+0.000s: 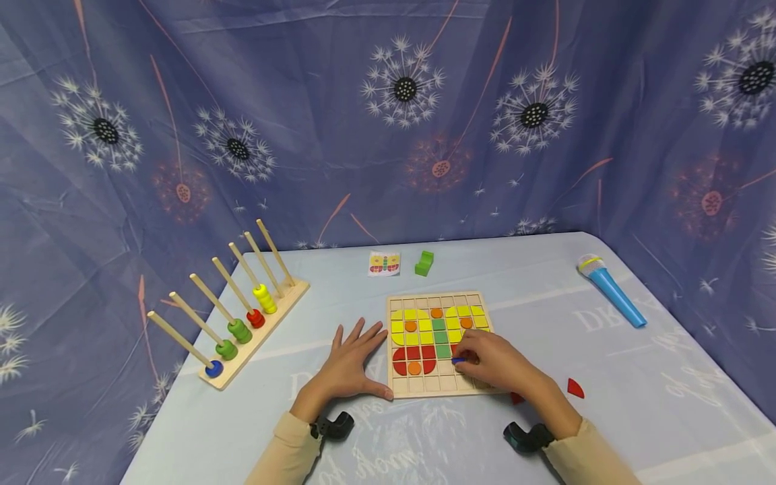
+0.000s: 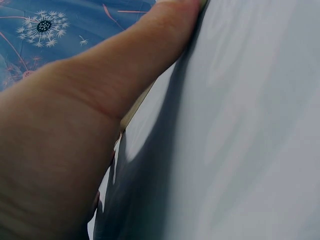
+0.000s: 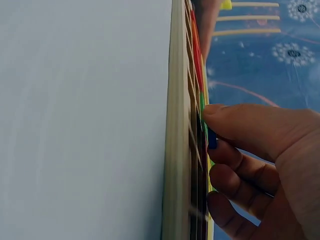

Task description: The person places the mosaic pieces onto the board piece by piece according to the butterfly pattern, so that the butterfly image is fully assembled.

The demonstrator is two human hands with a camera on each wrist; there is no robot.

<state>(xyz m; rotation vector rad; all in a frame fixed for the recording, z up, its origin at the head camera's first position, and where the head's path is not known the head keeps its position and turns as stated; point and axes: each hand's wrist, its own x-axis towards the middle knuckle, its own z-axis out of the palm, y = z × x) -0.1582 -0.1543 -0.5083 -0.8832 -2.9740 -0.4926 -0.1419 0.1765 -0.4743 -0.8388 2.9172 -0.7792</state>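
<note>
A wooden grid board [image 1: 424, 385] lies on the table, with yellow, red, green and orange pieces set in its cells. My right hand [image 1: 494, 358] pinches a small blue piece [image 1: 458, 360] between thumb and index finger, low over the board's right half. In the right wrist view, the blue piece [image 3: 212, 138] stands on edge just above the grid. My left hand [image 1: 348, 367] rests on the table with fingers spread, its thumb and index fingertip right at the board's left edge. The right hand hides part of the board's lower right.
Loose red pieces [image 1: 575, 388] lie right of the board, one partly under the right forearm. Behind it are a pattern card [image 1: 384, 264] and a green block [image 1: 424, 263]. A peg rack with coloured beads [image 1: 224, 377] stands left; a blue toy microphone [image 1: 617, 294] lies right.
</note>
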